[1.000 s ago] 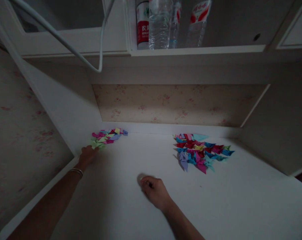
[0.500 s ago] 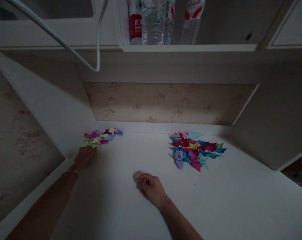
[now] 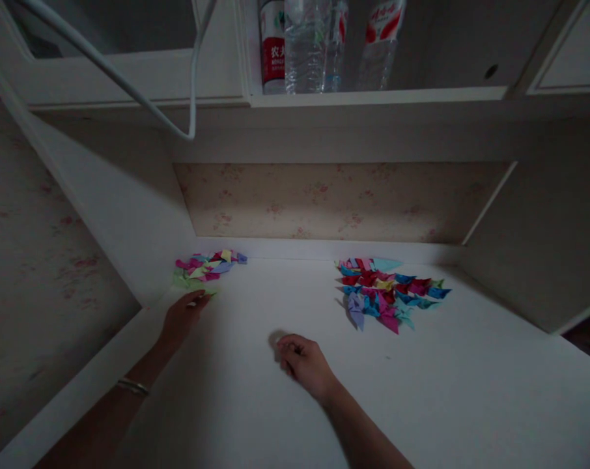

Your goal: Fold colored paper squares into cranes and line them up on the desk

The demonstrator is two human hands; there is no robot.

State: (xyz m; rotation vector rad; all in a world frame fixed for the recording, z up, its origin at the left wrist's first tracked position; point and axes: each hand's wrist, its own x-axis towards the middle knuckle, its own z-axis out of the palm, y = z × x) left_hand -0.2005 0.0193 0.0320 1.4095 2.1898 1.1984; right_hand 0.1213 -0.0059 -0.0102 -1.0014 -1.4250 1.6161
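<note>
Folded papers (image 3: 393, 286): bright colours, lying on the white table in two groups, both toward the back edge.
Left group (image 3: 221, 267): smaller; pink, yellow, purple and teal pieces, light green ones at the front left; near the left side panel (image 3: 124, 189).
Right group: bigger, several rough rows; red, blue, magenta, teal, one yellow; purple, blue, magenta and pale teal pieces at the front.
Left hand (image 3: 183, 318): just in front of left group, fingertips closed on a light green piece (image 3: 211, 293); piece mostly hidden by fingers.
Right hand (image 3: 305, 365): between the groups but nearer the front, fingers curled closed, low over the table; cannot tell if anything is inside.
Bracelet (image 3: 133, 387): thin, on left wrist.
White table (image 3: 256, 410): small dark speck right of right hand, in front of right group.
Back wall (image 3: 285, 202): floral wallpaper strip behind the table.
Shelf (image 3: 383, 98): above, holds plastic bottles.
Red-label bottle (image 3: 274, 58): leftmost, partly behind clear bottle (image 3: 305, 58).
Another bottle (image 3: 383, 42): red and white label, to the right, well apart from red-label bottle.
White cable (image 3: 153, 114): hangs in a loop at upper left, in front of cabinet.
</note>
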